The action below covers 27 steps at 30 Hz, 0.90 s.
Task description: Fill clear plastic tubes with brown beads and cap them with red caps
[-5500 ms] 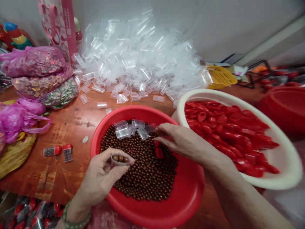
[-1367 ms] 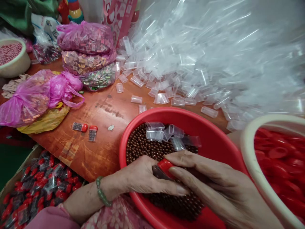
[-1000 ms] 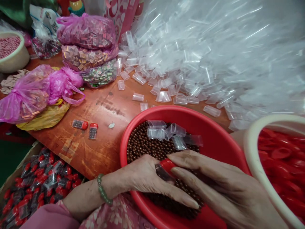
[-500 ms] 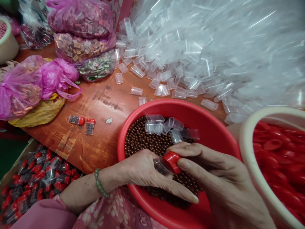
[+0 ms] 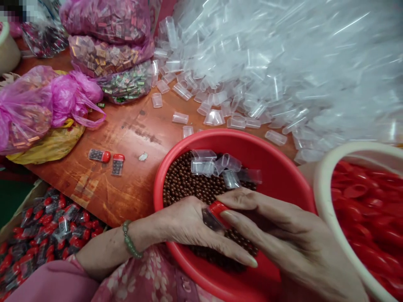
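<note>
Over a red basin (image 5: 296,172) of small brown balls (image 5: 182,178), my left hand (image 5: 189,224) grips a small clear plastic container (image 5: 211,220), its lower part hidden by the fingers. The thumb points out to the right. A red cap (image 5: 218,208) sits at the container's upper end, pinched between the thumb and fingers of my right hand (image 5: 280,235). Whether the cap is fully seated I cannot tell. Several empty clear containers (image 5: 203,167) lie on the balls at the basin's far side.
A cream tub (image 5: 323,188) of red caps (image 5: 362,214) stands at right. Loose clear containers (image 5: 245,96) are heaped behind. Two filled, capped containers (image 5: 117,165) lie on the table (image 5: 132,147). Pink bags (image 5: 107,58) stand at left, above a box of capped containers (image 5: 47,239).
My right hand has moved slightly left with the red cap, which now sits closer against the clear container. My left hand keeps its grip. The view has shifted slightly.
</note>
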Motion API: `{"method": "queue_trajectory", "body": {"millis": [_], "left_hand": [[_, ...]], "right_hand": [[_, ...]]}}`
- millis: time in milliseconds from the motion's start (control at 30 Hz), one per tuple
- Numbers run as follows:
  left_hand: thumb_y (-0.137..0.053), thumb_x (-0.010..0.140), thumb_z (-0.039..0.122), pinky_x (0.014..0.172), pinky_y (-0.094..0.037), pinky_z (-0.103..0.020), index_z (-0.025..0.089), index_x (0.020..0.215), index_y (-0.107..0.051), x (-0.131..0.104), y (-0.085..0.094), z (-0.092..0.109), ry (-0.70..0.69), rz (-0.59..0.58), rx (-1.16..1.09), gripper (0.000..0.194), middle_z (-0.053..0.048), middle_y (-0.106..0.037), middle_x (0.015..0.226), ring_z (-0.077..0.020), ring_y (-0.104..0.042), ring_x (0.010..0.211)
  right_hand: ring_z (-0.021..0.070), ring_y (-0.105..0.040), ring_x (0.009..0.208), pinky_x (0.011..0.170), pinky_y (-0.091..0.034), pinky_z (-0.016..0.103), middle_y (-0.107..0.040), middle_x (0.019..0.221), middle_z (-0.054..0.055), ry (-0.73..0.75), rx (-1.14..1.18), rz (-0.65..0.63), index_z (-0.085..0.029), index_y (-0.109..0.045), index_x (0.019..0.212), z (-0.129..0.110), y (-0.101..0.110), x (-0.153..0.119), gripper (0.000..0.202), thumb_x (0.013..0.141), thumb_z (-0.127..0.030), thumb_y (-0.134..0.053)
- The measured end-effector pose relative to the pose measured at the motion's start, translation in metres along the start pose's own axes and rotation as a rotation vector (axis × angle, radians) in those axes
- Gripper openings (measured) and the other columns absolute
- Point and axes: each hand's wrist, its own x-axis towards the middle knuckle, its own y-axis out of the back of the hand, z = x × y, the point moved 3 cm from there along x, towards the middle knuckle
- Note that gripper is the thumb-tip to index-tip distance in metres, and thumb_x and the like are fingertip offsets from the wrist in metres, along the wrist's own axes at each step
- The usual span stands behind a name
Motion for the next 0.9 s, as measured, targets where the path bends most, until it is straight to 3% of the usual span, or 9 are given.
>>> {"method": "queue_trajectory", "body": {"millis": [100, 267, 367, 500, 600, 700, 800, 900], "left_hand": [[-0.083, 0.056, 0.037, 0.061, -0.041, -0.022, 0.016, 0.068, -0.065, 0.001, 0.001, -0.007, 0.044, 0.055, 0.015, 0.03, 0.007, -0.057, 0.063, -0.0082, -0.051, 0.062], [-0.082, 0.058, 0.042, 0.053, -0.037, -0.019, 0.016, 0.065, -0.061, 0.0, 0.004, -0.005, 0.024, 0.045, 0.022, 0.034, 0.007, -0.056, 0.061, -0.0061, -0.047, 0.056], [-0.086, 0.05, 0.045, 0.045, -0.032, -0.021, 0.016, 0.06, -0.056, -0.003, 0.005, -0.003, 0.039, 0.01, -0.063, 0.043, 0.008, -0.052, 0.053, -0.0058, -0.043, 0.046], [-0.086, 0.05, 0.05, 0.053, -0.038, -0.021, 0.014, 0.059, -0.056, -0.004, 0.006, -0.001, -0.038, 0.018, -0.234, 0.048, 0.005, -0.056, 0.055, -0.006, -0.049, 0.051], [-0.079, 0.045, 0.068, 0.055, -0.041, -0.021, 0.012, 0.057, -0.056, -0.002, 0.007, -0.004, -0.078, 0.038, -0.319, 0.062, 0.005, -0.051, 0.05, -0.0079, -0.052, 0.052], [-0.061, 0.038, 0.088, 0.051, -0.043, -0.024, 0.012, 0.054, -0.056, 0.002, 0.006, -0.009, -0.019, 0.065, -0.385, 0.077, 0.003, -0.048, 0.044, -0.011, -0.053, 0.047], [-0.037, 0.062, 0.092, 0.047, -0.042, -0.024, 0.012, 0.051, -0.057, 0.004, 0.004, -0.01, 0.044, 0.059, -0.401, 0.083, -0.001, -0.05, 0.043, -0.0119, -0.052, 0.043], [-0.029, 0.084, 0.074, 0.044, -0.039, -0.023, 0.013, 0.047, -0.056, 0.005, 0.001, -0.006, 0.042, 0.074, -0.435, 0.076, -0.002, -0.049, 0.042, -0.0105, -0.049, 0.039]], "right_hand": [[0.0157, -0.067, 0.076, 0.062, -0.056, 0.022, -0.069, 0.088, 0.001, 0.084, -0.04, -0.078, -0.026, -0.064, 0.097, -0.005, -0.005, -0.002, 0.012, 0.087, -0.021, -0.061], [0.017, -0.069, 0.082, 0.068, -0.058, 0.024, -0.07, 0.095, 0.003, 0.194, -0.13, 0.002, -0.026, -0.063, 0.107, -0.002, -0.008, -0.006, 0.021, 0.09, -0.015, -0.056], [0.0206, -0.068, 0.095, 0.076, -0.059, 0.029, -0.068, 0.108, 0.006, 0.246, -0.201, -0.014, -0.028, -0.055, 0.125, -0.003, -0.005, -0.008, 0.032, 0.094, -0.021, -0.048], [0.0272, -0.061, 0.111, 0.085, -0.057, 0.037, -0.061, 0.123, 0.012, 0.313, -0.346, -0.107, -0.023, -0.037, 0.143, -0.006, -0.008, -0.012, 0.051, 0.095, -0.036, -0.046], [0.0304, -0.061, 0.104, 0.082, -0.056, 0.042, -0.06, 0.119, 0.018, 0.329, -0.453, -0.077, -0.013, -0.03, 0.145, -0.004, -0.021, -0.015, 0.075, 0.085, -0.047, -0.06], [0.0295, -0.061, 0.095, 0.078, -0.055, 0.044, -0.06, 0.111, 0.019, 0.346, -0.504, 0.068, -0.01, -0.029, 0.143, -0.002, -0.035, -0.016, 0.075, 0.083, -0.039, -0.063], [0.0305, -0.059, 0.098, 0.077, -0.054, 0.044, -0.058, 0.111, 0.02, 0.404, -0.545, 0.188, -0.009, -0.028, 0.144, -0.004, -0.04, -0.014, 0.075, 0.08, -0.027, -0.063], [0.0296, -0.061, 0.094, 0.075, -0.053, 0.044, -0.061, 0.105, 0.019, 0.502, -0.587, 0.221, -0.008, -0.03, 0.143, -0.009, -0.039, -0.011, 0.073, 0.08, -0.026, -0.062]]}}
